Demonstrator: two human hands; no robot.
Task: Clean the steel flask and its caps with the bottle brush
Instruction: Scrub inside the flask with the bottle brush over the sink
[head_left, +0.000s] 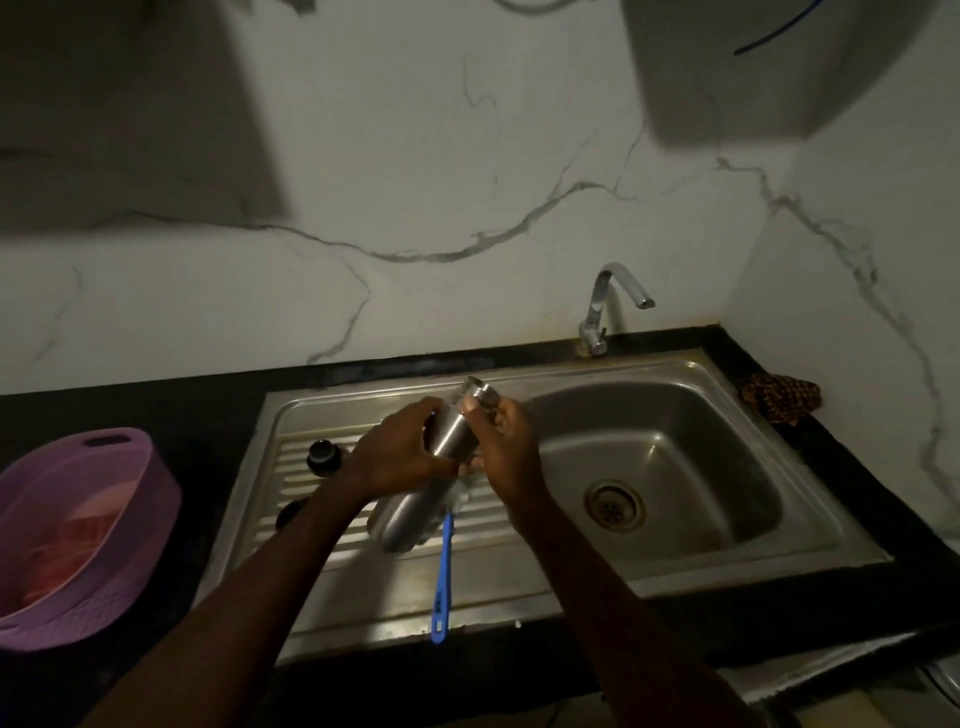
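1. Nearest to you, both forearms reach in from the bottom edge toward the ribbed draining board of the steel sink (571, 577).
2. Your left hand (395, 452) wraps its curled fingers round the middle of the steel flask (415, 512), which tilts with its base low over the draining board and its neck pointing up toward the back wall.
3. Your right hand (506, 452) closes on the flask's upper part by the neck; the fingers hide just what they pinch there.
4. Under the flask lies the bottle brush (442, 577), its slim blue plastic handle running toward the sink's front edge and its pale bristle head mostly covered by the flask.
5. Two dark round caps sit on the draining board's left side: one cap (323, 454) near the back, a second cap (291, 512) partly hidden behind your left forearm.
6. Right of your hands, the basin is smooth brushed metal with a round drain (614, 505), and a chrome tap (608, 306) stands at its back rim.
7. On the black table, a purple perforated plastic basket (130, 514) sits at the left edge, and a brown patterned cloth (779, 397) lies by the back right corner.
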